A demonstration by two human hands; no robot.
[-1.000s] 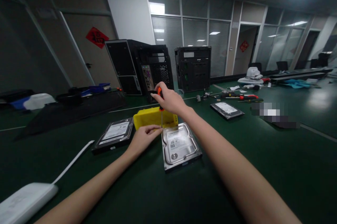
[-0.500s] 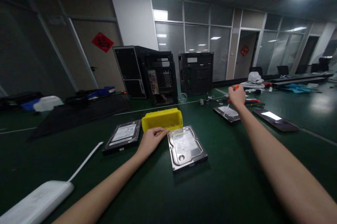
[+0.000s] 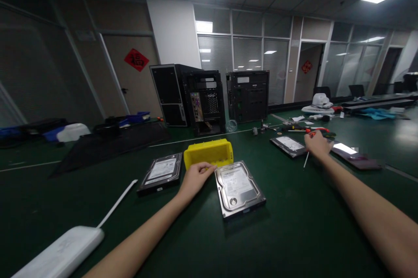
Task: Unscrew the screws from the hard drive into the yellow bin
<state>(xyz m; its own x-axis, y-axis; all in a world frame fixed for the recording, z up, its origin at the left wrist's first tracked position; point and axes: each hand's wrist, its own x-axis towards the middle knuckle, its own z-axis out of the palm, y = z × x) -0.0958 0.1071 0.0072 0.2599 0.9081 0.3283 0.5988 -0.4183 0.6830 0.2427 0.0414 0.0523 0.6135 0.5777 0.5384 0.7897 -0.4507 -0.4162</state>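
My right hand [image 3: 317,144] is closed around a small screwdriver, whose thin shaft [image 3: 306,159] points down past a hard drive [image 3: 288,145] lying flat on the right. At the far left corner of the nearest hard drive [image 3: 240,186], my left hand [image 3: 197,177] has its thumb and fingers pinched together; whatever lies between the fingertips is too small to tell. Just behind that hand stands a yellow plastic bin [image 3: 208,143], open towards me, with small bits inside. Left of it rests another hard drive [image 3: 160,173] with a white label.
A phone [image 3: 357,156] lies beyond my right wrist, with red-handled pliers [image 3: 318,130] and small parts behind. Computer cases [image 3: 170,95] stand at the back of the green table [image 3: 287,217]. A white power strip [image 3: 65,247] with its cable occupies the front left.
My right hand has moved right and lower, away from the far hard drive, with the screwdriver shaft now showing. My left hand keeps its place by the near drive. The whole view has shifted slightly.
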